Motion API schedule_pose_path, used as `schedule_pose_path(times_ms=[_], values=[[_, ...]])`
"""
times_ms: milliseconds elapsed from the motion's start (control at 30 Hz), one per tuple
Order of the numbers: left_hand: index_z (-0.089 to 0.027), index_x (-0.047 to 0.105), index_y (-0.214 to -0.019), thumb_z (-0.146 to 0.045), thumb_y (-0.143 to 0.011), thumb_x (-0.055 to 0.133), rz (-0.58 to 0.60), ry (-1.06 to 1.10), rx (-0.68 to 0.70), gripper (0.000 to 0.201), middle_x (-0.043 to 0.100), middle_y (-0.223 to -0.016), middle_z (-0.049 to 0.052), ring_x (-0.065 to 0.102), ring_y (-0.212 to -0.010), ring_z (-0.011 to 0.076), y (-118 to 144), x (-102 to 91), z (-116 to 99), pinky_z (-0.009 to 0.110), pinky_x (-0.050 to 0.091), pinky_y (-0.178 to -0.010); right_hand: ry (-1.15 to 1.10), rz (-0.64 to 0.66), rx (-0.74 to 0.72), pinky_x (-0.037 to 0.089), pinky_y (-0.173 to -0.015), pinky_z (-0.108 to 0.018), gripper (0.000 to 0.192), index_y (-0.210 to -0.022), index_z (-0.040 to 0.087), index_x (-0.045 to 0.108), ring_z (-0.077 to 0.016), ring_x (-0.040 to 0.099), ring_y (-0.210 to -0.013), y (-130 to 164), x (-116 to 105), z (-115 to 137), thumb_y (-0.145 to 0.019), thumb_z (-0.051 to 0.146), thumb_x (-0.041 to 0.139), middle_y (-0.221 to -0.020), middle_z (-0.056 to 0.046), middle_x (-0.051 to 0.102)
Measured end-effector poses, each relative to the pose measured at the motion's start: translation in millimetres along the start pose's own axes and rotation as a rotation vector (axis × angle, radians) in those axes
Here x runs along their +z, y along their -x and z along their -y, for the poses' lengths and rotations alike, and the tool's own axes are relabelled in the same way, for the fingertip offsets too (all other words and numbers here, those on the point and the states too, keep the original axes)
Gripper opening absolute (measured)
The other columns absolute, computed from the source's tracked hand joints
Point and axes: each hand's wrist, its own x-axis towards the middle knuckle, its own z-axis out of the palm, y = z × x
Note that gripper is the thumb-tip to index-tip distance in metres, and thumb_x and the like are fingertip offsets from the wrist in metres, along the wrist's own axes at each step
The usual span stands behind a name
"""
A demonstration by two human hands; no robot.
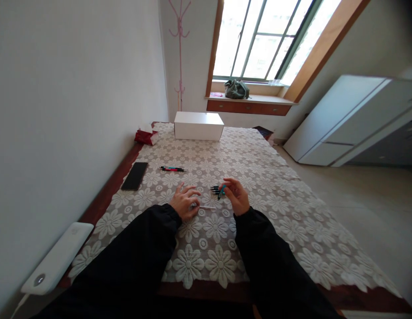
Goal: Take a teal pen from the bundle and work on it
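Observation:
My left hand (186, 204) rests low over the tablecloth, its thumb and a fingertip closed at the end of a thin pale pen refill (208, 207). The other fingers are spread. The refill lies nearly level and points right. My right hand (238, 196) is curled, with a teal pen part (221, 191) pinched between thumb and fingers and tilted downward. Right behind that part, several black pen pieces (214, 189) with pale tips lie side by side, partly covered by the hand. Farther left, a few assembled pens (172, 169), dark with red and blue, lie together.
A black phone (135, 176) lies at the left edge of the flowered tablecloth (222, 261). Behind it sits a red tissue pack (146, 136). A white box (198, 126) stands at the far end. A white power strip-like device (58, 259) is against the left wall.

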Motion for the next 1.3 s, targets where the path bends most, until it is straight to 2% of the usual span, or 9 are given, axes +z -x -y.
schedule_pose_path(times_ms=[100,200,367,533,633,733,1067,1300], values=[[-0.027,0.073,-0.082,-0.029,-0.082,0.067,0.004,-0.006,0.006,0.006,0.068,-0.124,0.001,0.046,-0.135,0.0293,-1,0.8,1,0.065,0.012,-0.121,-0.055,0.005,0.043,0.059,-0.078,-0.039,0.030,-0.103,0.025,0.063,-0.0202,0.071,-0.082,0,1,-1,-0.088,0.051,0.067,-0.087,-0.004,0.073],[-0.027,0.073,-0.083,-0.028,-0.084,0.067,0.009,-0.013,0.009,0.006,0.070,-0.122,0.001,0.048,-0.134,0.0281,-1,1.0,1,0.064,0.014,-0.122,-0.053,-0.012,0.045,0.058,-0.077,-0.037,0.034,-0.107,0.025,0.062,-0.0202,0.071,-0.084,-1,1,-5,-0.085,0.050,0.070,-0.088,-0.003,0.071],[-0.026,0.071,-0.086,-0.028,-0.088,0.062,0.014,-0.018,0.015,0.009,0.072,-0.117,0.001,0.049,-0.133,0.0253,-2,0.5,0,0.059,0.015,-0.123,0.102,0.020,-0.007,0.057,-0.075,-0.036,0.027,-0.097,0.023,0.065,-0.0199,0.068,-0.084,-1,1,-7,-0.088,0.049,0.066,-0.092,-0.004,0.070],[-0.024,0.068,-0.091,-0.026,-0.093,0.056,-0.059,-0.014,-0.062,0.012,0.074,-0.108,0.001,0.056,-0.121,0.0217,-3,-0.5,-1,0.053,0.024,-0.121,0.364,0.135,-0.170,0.054,-0.082,-0.038,0.018,-0.096,0.023,0.067,-0.0212,0.065,-0.090,-2,-2,-5,-0.096,0.035,0.053,-0.095,-0.006,0.070],[-0.022,0.067,-0.091,-0.027,-0.093,0.055,-0.123,-0.023,-0.145,0.013,0.075,-0.099,0.004,0.060,-0.109,0.0223,-4,-1.8,0,0.050,0.034,-0.113,0.515,0.230,-0.212,0.052,-0.087,-0.039,0.016,-0.097,0.023,0.066,-0.0227,0.065,-0.093,-1,-1,-8,-0.096,0.027,0.050,-0.096,-0.007,0.069],[-0.022,0.068,-0.090,-0.029,-0.094,0.054,-0.145,-0.036,-0.196,0.016,0.075,-0.095,0.005,0.060,-0.105,0.0238,-4,-3.6,0,0.050,0.037,-0.108,0.610,0.320,-0.241,0.051,-0.089,-0.039,0.015,-0.098,0.023,0.064,-0.0233,0.064,-0.095,1,1,-13,-0.095,0.022,0.050,-0.099,-0.008,0.068],[-0.022,0.066,-0.090,-0.030,-0.095,0.052,-0.131,-0.052,-0.181,0.017,0.075,-0.096,0.004,0.059,-0.100,0.0230,-4,-3.4,-1,0.050,0.035,-0.106,0.606,0.408,-0.265,0.054,-0.083,-0.035,0.014,-0.105,0.023,0.059,-0.0219,0.065,-0.091,6,8,-14,-0.094,0.023,0.052,-0.098,-0.008,0.067],[-0.024,0.066,-0.092,-0.030,-0.096,0.050,-0.071,-0.058,-0.094,0.018,0.074,-0.095,0.005,0.058,-0.101,0.0235,-4,-0.1,-8,0.049,0.034,-0.108,0.604,0.488,-0.275,0.054,-0.081,-0.032,0.013,-0.106,0.023,0.056,-0.0196,0.066,-0.089,15,21,-14,-0.095,0.022,0.049,-0.096,-0.007,0.067]])
